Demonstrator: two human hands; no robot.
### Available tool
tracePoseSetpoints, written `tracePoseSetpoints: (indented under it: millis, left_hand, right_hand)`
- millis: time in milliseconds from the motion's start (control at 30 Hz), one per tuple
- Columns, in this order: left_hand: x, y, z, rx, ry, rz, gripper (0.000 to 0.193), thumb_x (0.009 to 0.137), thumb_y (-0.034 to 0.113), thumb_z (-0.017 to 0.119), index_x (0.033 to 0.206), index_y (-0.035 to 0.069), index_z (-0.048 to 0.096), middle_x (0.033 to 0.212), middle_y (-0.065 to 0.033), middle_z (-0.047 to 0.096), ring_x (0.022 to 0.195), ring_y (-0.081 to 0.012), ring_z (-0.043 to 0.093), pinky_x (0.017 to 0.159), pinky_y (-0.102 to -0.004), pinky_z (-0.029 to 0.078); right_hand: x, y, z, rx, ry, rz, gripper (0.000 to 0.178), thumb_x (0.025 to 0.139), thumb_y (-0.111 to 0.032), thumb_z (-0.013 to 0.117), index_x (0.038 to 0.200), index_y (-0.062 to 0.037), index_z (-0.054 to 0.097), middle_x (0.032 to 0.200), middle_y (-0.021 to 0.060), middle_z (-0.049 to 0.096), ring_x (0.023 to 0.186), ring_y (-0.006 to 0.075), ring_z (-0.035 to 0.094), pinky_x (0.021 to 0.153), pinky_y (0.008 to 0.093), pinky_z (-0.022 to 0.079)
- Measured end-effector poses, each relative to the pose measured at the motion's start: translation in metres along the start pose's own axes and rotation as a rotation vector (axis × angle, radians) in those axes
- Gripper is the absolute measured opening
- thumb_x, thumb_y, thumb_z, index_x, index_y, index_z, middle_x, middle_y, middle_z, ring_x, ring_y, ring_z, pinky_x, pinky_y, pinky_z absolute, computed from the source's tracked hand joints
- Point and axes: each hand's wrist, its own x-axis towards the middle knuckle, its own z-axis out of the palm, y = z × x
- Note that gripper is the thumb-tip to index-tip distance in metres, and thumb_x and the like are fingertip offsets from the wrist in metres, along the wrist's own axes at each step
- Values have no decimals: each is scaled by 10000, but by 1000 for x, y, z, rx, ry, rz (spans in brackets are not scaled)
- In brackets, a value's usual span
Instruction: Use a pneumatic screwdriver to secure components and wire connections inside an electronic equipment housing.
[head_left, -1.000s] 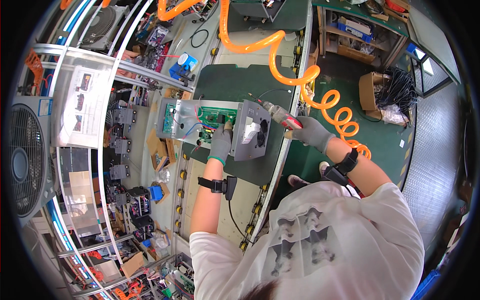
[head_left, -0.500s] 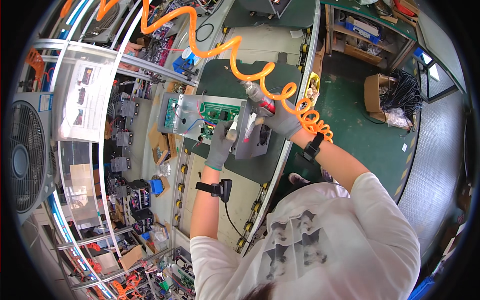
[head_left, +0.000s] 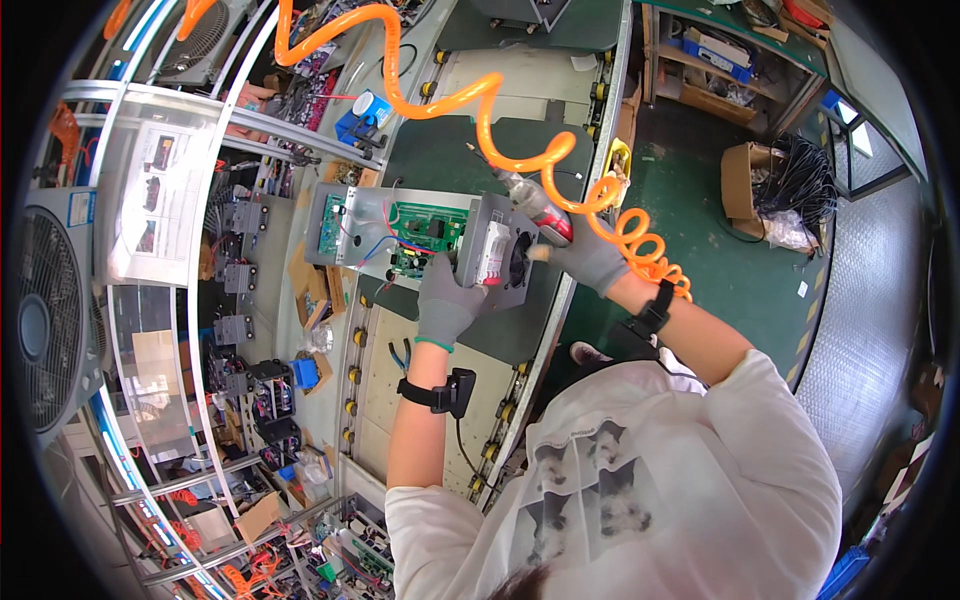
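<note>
An open metal chassis point(head_left: 376, 262) with green circuit boards point(head_left: 425, 228) and red and blue wires lies on a dark green board point(head_left: 430, 150). At its right end stands a grey end panel point(head_left: 482, 215) with a white part point(head_left: 493, 250) and a black round fan point(head_left: 520, 258). My gloved left hand point(head_left: 446, 303) is closed on the lower edge of the chassis beside that panel. My gloved right hand point(head_left: 590, 257) grips a red-and-clear air screwdriver point(head_left: 540, 210), held right of the panel, its tip pointing up and left, apart from the chassis.
An orange coiled air hose point(head_left: 487, 110) crosses above the work. Roller rails point(head_left: 352, 380) flank the line. Pliers point(head_left: 400, 353) lie near my left wrist. Leftward are a blue bin point(head_left: 352, 128), cardboard boxes point(head_left: 318, 285) and a fan point(head_left: 40, 315); a yellow tray point(head_left: 618, 165) sits at the right rail.
My right hand has moved right with the air screwdriver, away from the panel. My left hand has shifted down off the white part to the chassis edge. The chassis sits slightly further left.
</note>
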Motion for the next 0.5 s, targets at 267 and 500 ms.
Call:
tracePoseSetpoints:
  millis: [267, 500]
  left_hand:
    - [-11, 5, 17, 68, 155, -36, 608, 604, 261, 773, 1078, -29, 525, 1039, -210, 560, 923, -344, 587, 797, -418, 473]
    - [-5, -14, 26, -101, 245, -98, 604, 571, 307, 812, 1011, -41, 589, 916, -168, 643, 823, -278, 637, 749, -359, 492]
  right_hand:
    - [-78, 37, -62, -107, -265, 249, 641, 661, -381, 793, 1118, -17, 530, 992, 137, 613, 946, 259, 592, 817, 363, 461]
    - [-102, 39, -79, 113, -572, 295, 709, 755, -391, 707, 1359, -147, 428, 1119, 117, 597, 1007, 287, 560, 891, 367, 419]
